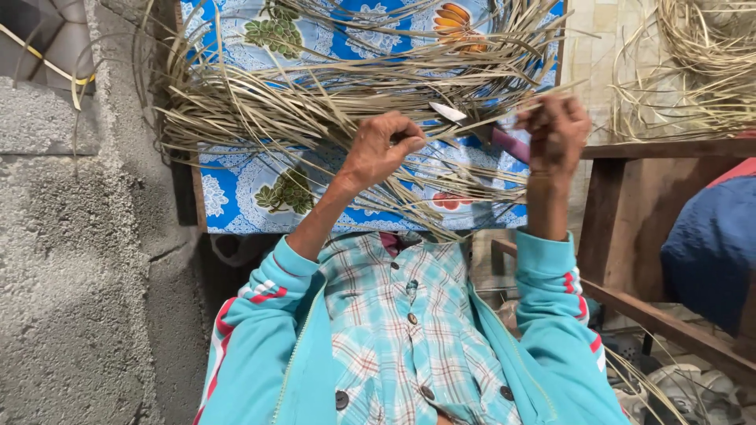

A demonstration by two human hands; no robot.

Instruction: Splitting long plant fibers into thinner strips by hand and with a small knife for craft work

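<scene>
My left hand (383, 147) is closed around a thin dry leaf strip (472, 124), pinching it between thumb and fingers. My right hand (556, 132) grips a small knife (510, 142) by its pink handle. The pale blade (447, 112) points left towards my left hand and lies against the strip. Both hands are raised over a loose heap of dry palm-like strips (315, 102). The heap lies on a blue and white flowered cloth (236, 197). My teal jacket sleeves and checked shirt fill the bottom of the view.
A rough concrete wall (71, 236) runs down the left side. A dark wooden bench frame (654, 205) stands to the right, with a blue cushion-like bundle (709, 244) on it. Another pile of dry strips (693, 71) lies at the top right.
</scene>
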